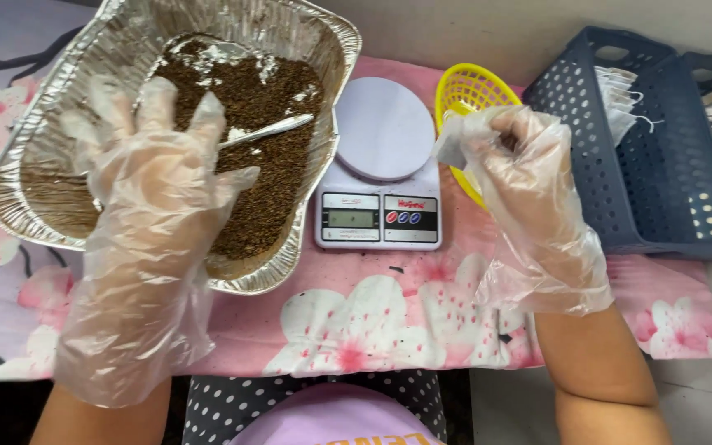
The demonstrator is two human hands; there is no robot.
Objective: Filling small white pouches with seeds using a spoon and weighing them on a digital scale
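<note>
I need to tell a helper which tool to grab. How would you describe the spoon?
Find the big foil tray of brown grains at the left. The spoon lies on the grains beside the gloved left hand. It is the only shiny metal utensil there.

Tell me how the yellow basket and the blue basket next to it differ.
The yellow basket is small and rounded; the blue basket is larger, rectangular and deeper. The yellow basket is partly hidden behind the gloved right hand, its inside mostly out of view; the blue basket holds white items with strings. Both are perforated plastic.
</note>
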